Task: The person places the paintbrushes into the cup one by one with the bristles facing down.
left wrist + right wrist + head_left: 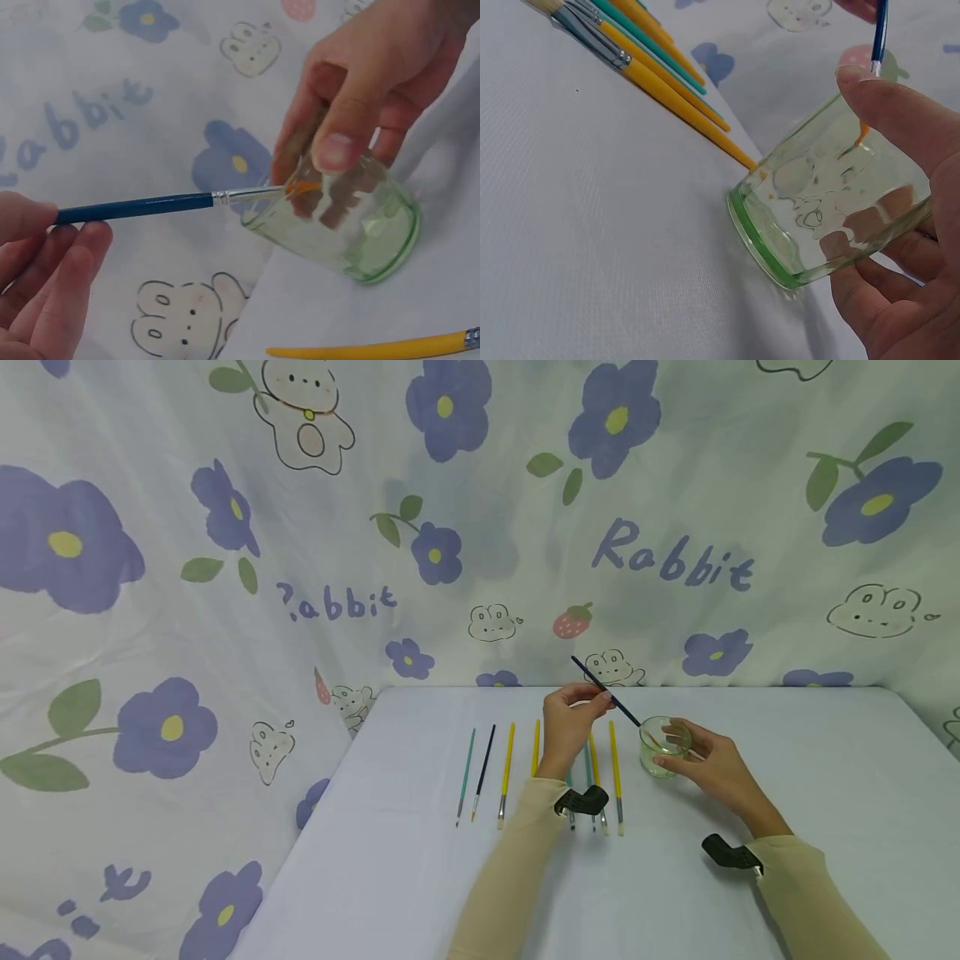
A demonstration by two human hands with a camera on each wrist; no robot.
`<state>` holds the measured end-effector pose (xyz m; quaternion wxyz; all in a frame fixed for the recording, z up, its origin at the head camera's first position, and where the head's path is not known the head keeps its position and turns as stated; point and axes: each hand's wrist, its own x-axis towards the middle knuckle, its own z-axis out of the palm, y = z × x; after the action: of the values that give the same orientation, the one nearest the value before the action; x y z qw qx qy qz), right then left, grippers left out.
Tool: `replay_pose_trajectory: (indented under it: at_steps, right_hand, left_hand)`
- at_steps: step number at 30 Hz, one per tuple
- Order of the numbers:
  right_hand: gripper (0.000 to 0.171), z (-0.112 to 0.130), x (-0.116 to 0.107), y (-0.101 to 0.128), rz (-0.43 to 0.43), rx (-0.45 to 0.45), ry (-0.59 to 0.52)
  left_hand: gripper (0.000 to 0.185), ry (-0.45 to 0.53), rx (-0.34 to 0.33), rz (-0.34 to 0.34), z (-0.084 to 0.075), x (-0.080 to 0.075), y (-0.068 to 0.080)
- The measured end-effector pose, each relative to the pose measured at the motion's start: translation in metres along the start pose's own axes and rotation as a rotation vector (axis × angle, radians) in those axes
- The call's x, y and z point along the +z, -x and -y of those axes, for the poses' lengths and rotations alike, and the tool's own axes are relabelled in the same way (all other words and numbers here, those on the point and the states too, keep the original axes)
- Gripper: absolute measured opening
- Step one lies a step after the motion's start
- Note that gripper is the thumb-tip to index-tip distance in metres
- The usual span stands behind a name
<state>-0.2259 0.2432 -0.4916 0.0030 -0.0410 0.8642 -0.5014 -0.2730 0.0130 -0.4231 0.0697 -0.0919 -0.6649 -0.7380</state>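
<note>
Left hand (572, 725) pinches brush (180, 203), bristles (303, 187) inside glass rim (249, 220), well off base (759, 241).

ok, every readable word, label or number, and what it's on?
"Rabbit": backdrop, head view, right of centre.
"abbit": backdrop, head view, left; first letter distorted.
"abbit": backdrop, left wrist view; first letter cut off.
Backdrop marks, head view lower left, left wrist view top left: unreadable.
Brushes, glass: no readable text.

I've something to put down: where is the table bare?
The table is bare right of the right hand and left of the leftmost teal brush. It's crowded between: a row of brushes, the left hand, the glass.
</note>
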Motion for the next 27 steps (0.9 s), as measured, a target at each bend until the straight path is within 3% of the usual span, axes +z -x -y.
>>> replay_pose_trajectory:
  at_steps: [27]
  right_hand:
    - [0.093,-0.003,0.001,-0.001,0.014,0.007,-0.018]
  left_hand:
    - [0.012,-0.116,-0.034,0.085,0.012,0.015,0.007]
